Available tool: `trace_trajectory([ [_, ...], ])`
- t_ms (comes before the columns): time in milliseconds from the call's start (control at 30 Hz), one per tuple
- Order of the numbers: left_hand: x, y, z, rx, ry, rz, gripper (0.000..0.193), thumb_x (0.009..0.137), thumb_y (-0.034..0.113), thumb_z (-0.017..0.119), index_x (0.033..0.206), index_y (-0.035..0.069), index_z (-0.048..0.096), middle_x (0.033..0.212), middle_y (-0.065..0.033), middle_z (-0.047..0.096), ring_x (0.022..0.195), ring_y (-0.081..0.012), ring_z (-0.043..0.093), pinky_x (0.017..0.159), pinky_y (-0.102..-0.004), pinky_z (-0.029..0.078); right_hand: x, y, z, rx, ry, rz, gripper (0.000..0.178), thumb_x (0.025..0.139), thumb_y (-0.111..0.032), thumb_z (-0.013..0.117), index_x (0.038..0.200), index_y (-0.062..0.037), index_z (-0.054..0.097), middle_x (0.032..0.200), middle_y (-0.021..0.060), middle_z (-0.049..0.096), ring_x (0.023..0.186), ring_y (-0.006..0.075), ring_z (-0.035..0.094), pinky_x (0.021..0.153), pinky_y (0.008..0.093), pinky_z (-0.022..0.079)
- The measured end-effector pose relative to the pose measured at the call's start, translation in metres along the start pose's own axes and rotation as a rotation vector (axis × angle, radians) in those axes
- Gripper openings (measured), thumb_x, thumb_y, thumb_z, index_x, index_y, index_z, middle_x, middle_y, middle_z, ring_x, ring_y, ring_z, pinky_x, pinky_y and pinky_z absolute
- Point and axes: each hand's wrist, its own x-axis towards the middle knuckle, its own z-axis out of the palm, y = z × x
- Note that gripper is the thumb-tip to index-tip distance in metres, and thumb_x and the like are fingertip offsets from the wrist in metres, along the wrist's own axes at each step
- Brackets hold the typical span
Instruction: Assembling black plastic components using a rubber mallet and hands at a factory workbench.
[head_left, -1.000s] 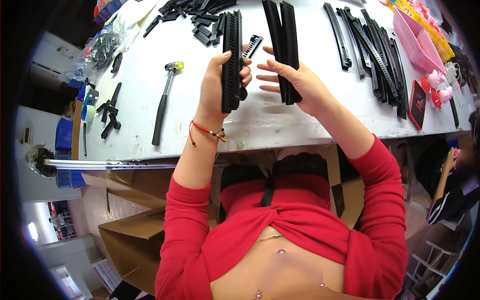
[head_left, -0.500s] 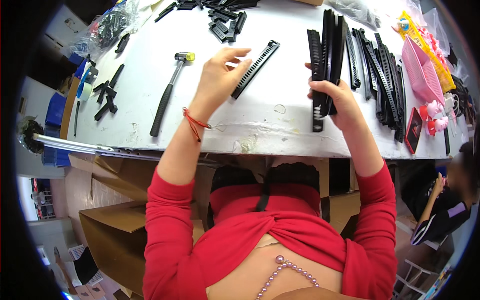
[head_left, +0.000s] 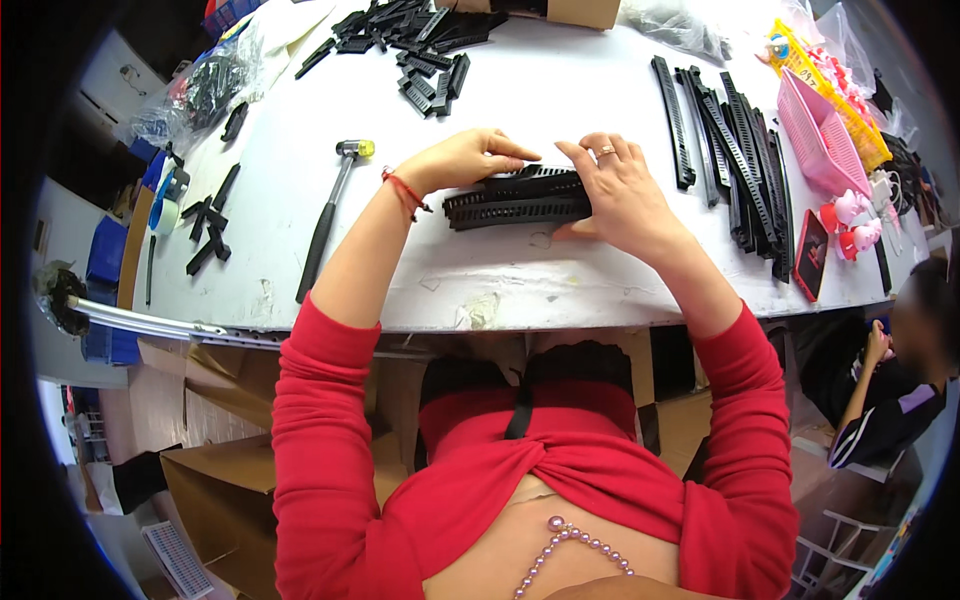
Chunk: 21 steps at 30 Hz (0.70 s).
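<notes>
A bundle of black slotted plastic strips [head_left: 520, 208] lies crosswise on the white table in front of me. My right hand [head_left: 622, 192] wraps the bundle's right end, thumb on the near side and fingers over the far side. At the far left edge of the bundle, my left hand [head_left: 462, 160] has its fingers bent and drawn together against the strips; its exact grip is partly hidden. A hammer [head_left: 326, 220] with a yellow head and black handle rests to the left of my left forearm.
More long black strips [head_left: 740, 160] lie at the right, beside a pink basket [head_left: 822, 135] and a red-edged phone [head_left: 811, 255]. Short black pieces [head_left: 430, 85] are heaped at the back, near a cardboard box [head_left: 583, 12]. A tape roll [head_left: 165, 212] stands at the left edge.
My right hand has brought the upright strips left and down, turning them crosswise. My left hand has moved right to meet them. The single strip no longer lies apart on the table.
</notes>
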Motion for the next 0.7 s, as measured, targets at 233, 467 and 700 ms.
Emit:
trace_trajectory([
  [233, -0.056, 0.006, 0.027, 0.481, 0.215, 0.155, 0.107, 0.062, 0.052, 0.087, 0.145, 0.001, 0.044, 0.134, -0.0223, 0.053, 0.130, -0.0367, 0.047, 0.111, -0.0419, 0.036, -0.001, 0.012, 0.019, 0.180, -0.109, 0.080, 0.096, 0.073, -0.057, 0.077, 0.144, -0.0014, 0.043, 0.131, 0.0207, 0.055, 0.125, 0.0365, 0.049, 0.109, 0.0438, 0.036],
  [467, -0.011, -0.002, 0.028, 0.605, 0.389, 0.251, 0.073, 0.072, 0.047, 0.081, 0.133, 0.012, 0.061, 0.126, -0.0114, 0.059, 0.121, -0.0294, 0.051, 0.104, -0.0430, 0.038, 0.004, 0.031, 0.023, 0.015, -0.009, 0.173, 0.094, 0.078, -0.065, 0.068, 0.145, -0.0048, 0.042, 0.138, 0.0194, 0.051, 0.130, 0.0346, 0.046, 0.111, 0.0471, 0.032],
  [700, -0.019, -0.002, 0.024, 0.593, 0.531, 0.370, 0.061, 0.078, 0.044, 0.079, 0.131, 0.018, 0.064, 0.131, -0.0112, 0.059, 0.127, -0.0325, 0.049, 0.112, -0.0480, 0.033, -0.082, 0.022, -0.020, 0.052, 0.646, 0.123, 0.067, 0.085, -0.043, 0.074, 0.137, -0.0051, 0.054, 0.136, 0.0168, 0.053, 0.125, 0.0301, 0.049, 0.104, 0.0413, 0.041],
])
